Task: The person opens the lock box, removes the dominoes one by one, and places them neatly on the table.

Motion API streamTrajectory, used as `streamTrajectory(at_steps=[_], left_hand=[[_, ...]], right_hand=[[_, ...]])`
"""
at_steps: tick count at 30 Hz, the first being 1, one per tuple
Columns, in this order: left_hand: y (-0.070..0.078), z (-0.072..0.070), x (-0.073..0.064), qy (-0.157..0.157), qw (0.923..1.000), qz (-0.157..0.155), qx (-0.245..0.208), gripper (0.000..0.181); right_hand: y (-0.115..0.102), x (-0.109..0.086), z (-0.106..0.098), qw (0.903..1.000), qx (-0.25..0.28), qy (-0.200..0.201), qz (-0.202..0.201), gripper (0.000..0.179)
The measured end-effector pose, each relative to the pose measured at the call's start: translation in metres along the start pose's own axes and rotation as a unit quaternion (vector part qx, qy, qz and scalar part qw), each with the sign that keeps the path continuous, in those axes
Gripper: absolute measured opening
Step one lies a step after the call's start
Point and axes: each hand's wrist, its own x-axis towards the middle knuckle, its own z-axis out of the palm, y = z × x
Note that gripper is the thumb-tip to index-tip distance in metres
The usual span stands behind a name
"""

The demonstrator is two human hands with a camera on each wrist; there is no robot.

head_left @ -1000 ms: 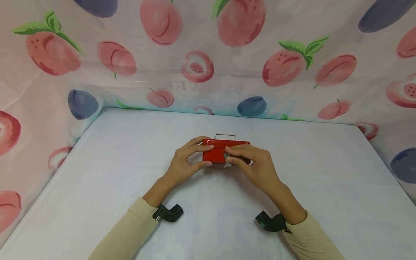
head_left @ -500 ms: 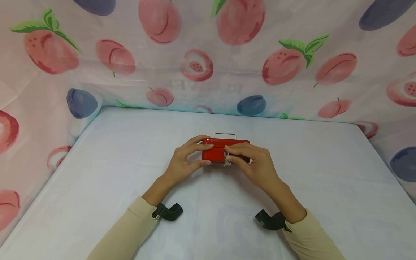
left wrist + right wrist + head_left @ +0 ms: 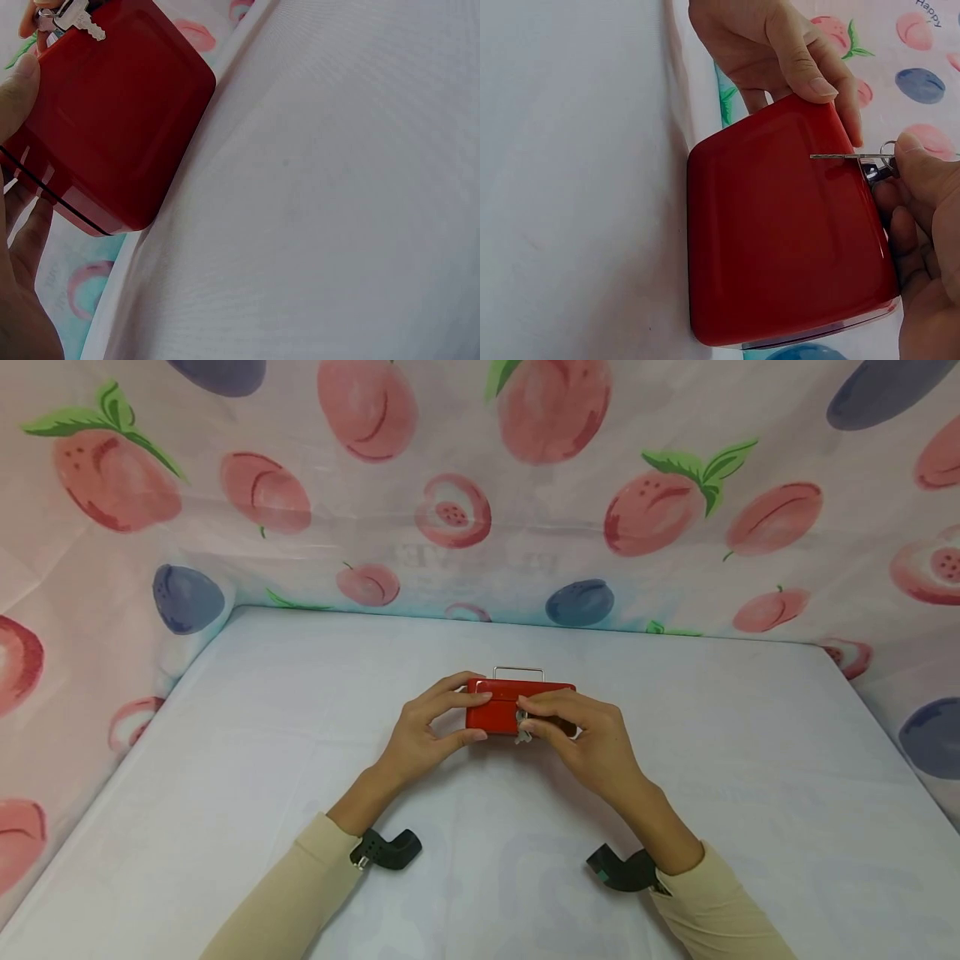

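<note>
A small red metal cash box (image 3: 495, 717) stands tilted on the white-covered table, its wire handle (image 3: 519, 669) raised at the far side. My left hand (image 3: 427, 722) grips the box's left end, thumb (image 3: 19, 90) on the lock side and fingers around the lid. With thumb and forefinger, my right hand (image 3: 600, 739) pinches a key at the lock (image 3: 871, 172) on the front. A second key (image 3: 829, 156) dangles from the same ring, also visible as a silver key (image 3: 91, 28) in the left wrist view. The lid is closed.
White cloth (image 3: 480, 860) covers the table. A fruit-print curtain (image 3: 525, 510) rises behind it and along both sides. Black wrist cameras (image 3: 390, 850) sit on both forearms, below beige sleeves (image 3: 300, 885).
</note>
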Motion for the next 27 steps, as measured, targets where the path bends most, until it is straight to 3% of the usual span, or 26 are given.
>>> streamTrajectory(at_steps=[12,19,22,27], left_hand=[[-0.003,0.001,-0.001,0.000,1.0000,0.000,-0.003,0.046],[-0.033,0.006,-0.009,-0.001,1.0000,-0.005,-0.002,0.049],[-0.038,0.006,-0.011,-0.003,1.0000,-0.002,-0.002,0.050],[-0.031,0.005,-0.009,-0.002,1.0000,0.004,-0.003,0.049]], right_hand=[[-0.002,0.000,0.001,1.0000,-0.001,0.007,0.003,0.036],[-0.002,0.001,-0.002,0.9997,-0.025,-0.007,0.000,0.036],[-0.001,0.002,-0.004,0.9991,-0.037,-0.019,-0.006,0.038],[0.001,0.003,-0.006,0.9985,-0.039,-0.036,-0.015,0.039]])
